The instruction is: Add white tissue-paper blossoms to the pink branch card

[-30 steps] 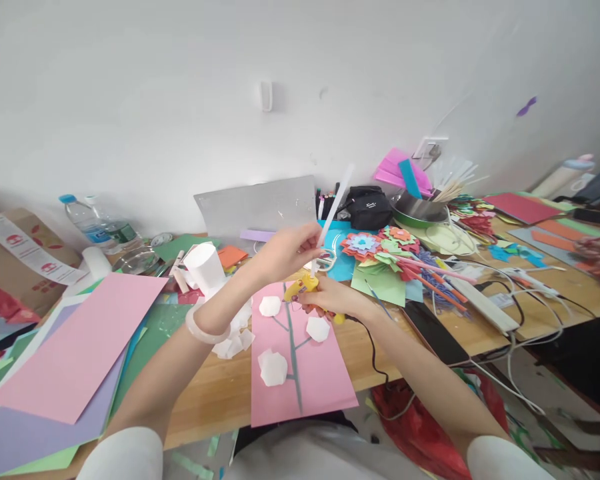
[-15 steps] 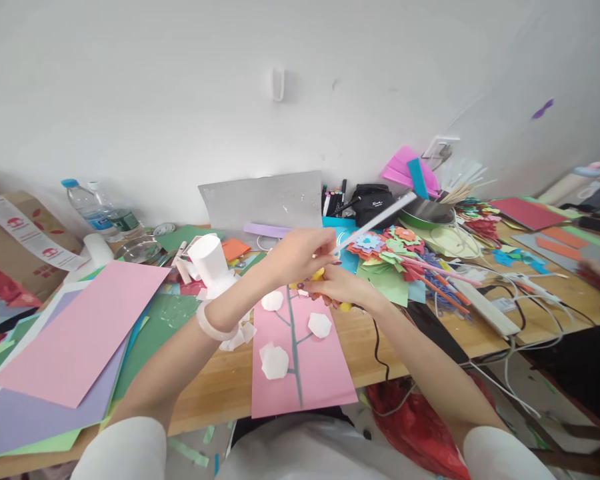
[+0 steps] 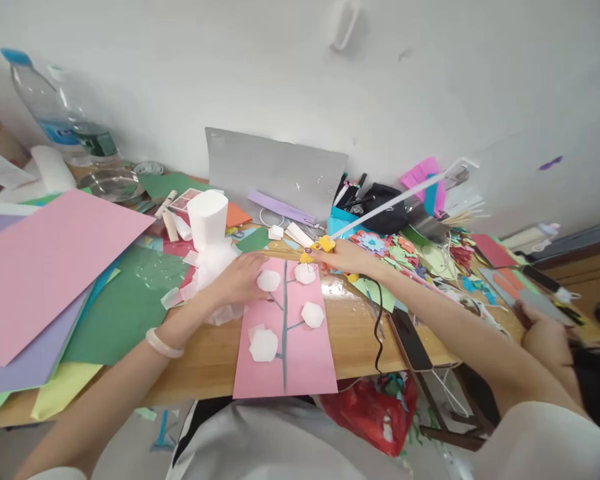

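Note:
My right hand [image 3: 344,259] grips a yellow hot glue gun [image 3: 325,247], with a long whitish glue stick [image 3: 395,200] jutting up and rightward from it. The gun sits over the upper right corner of a pink sheet [image 3: 307,370], close to a white paper piece [image 3: 305,273]. On that sheet a dark stem [image 3: 285,333] with side branches carries several white paper pieces. At the sheet's upper left edge rests my left hand [image 3: 243,279], fingers extended and slightly bent beside another white piece [image 3: 269,281]. Its fingertips are partly hidden; I see nothing held in it.
Left of my hand stands a white paper roll [image 3: 207,220] among crumpled white paper. Coloured sheets [image 3: 65,267] cover the table's left. A black cord [image 3: 380,327] and a phone [image 3: 411,340] lie right. Another person's hand [image 3: 545,327] is at the far right.
My hands were together above the sheet's top; they are now apart. My left hand has come down to the left edge, while my right keeps the glue gun. The view has shifted.

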